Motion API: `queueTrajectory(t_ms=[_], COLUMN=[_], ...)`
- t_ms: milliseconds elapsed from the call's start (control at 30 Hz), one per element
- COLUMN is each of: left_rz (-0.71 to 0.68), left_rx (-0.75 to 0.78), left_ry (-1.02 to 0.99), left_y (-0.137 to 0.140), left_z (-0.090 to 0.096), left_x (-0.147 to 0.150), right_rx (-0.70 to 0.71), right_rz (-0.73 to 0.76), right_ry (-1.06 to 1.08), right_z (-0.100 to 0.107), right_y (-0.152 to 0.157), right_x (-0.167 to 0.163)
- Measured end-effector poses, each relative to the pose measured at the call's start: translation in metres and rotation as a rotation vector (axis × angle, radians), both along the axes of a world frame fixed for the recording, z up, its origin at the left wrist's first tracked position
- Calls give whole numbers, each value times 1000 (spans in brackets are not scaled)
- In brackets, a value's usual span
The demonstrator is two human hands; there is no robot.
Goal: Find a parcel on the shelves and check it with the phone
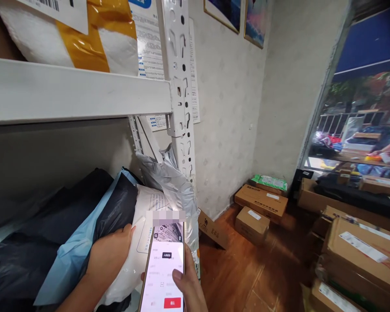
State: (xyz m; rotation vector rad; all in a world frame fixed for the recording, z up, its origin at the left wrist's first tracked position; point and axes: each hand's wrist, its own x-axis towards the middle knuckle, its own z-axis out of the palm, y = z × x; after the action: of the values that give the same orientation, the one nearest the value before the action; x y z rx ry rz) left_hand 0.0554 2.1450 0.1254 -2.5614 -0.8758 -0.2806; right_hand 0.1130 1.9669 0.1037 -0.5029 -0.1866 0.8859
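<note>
My right hand (pixel 191 281) is closed round a smartphone (pixel 160 277), its thumb over the lit screen. The screen has a camera picture at the top, a small dark pop-up and a red button near the bottom. Behind the phone stands a white plastic mailing bag (pixel 128 273) with printed text. My left hand (pixel 112 251) is closed at this bag's left edge, with the fingertips partly hidden. Left of it lean a black mailing bag (pixel 118 206), a light blue one (pixel 73 260) and more black bags (pixel 58 212). A silver-grey bag (pixel 169 175) leans against the shelf post.
A white shelf beam (pixel 78 93) runs above my hands to a slotted upright post (pixel 182 86). A white and yellow parcel (pixel 84 39) lies on the upper shelf. Cardboard boxes (pixel 261 201) rest on the brown floor (pixel 247 277), with more stacked boxes (pixel 364 251) at right.
</note>
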Motion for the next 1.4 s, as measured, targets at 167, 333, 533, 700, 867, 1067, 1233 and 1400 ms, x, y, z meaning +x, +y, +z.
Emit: queueTrajectory(t_ms=[167, 333, 533, 700, 867, 1067, 1233, 1400], left_rz=[-22, -33, -20, -7, -4, 51, 84, 88], left_rx=[-16, 34, 6, -12, -21, -52, -74, -85], left_ry=[-9, -16, -12, -31, -32, 5, 23, 44], left_y=[3, 6, 7, 9, 12, 11, 5, 2], left_z=[1, -1, 0, -2, -7, -4, 3, 7], left_x=[-2, -6, -5, -4, -4, -2, -3, -4], right_rx=[-15, -16, -29, -6, -12, 23, 12, 42], right_rz=[-8, -20, -30, -41, -21, -13, -31, -46], right_ry=[-9, -80, -105, -52, -66, -67, -10, -29], right_z=[2, -7, -13, -2, -1, -4, 5, 8], right_y=[3, 5, 7, 8, 7, 7, 6, 6], right_x=[-3, -1, -3, -8, -7, -5, -7, -4])
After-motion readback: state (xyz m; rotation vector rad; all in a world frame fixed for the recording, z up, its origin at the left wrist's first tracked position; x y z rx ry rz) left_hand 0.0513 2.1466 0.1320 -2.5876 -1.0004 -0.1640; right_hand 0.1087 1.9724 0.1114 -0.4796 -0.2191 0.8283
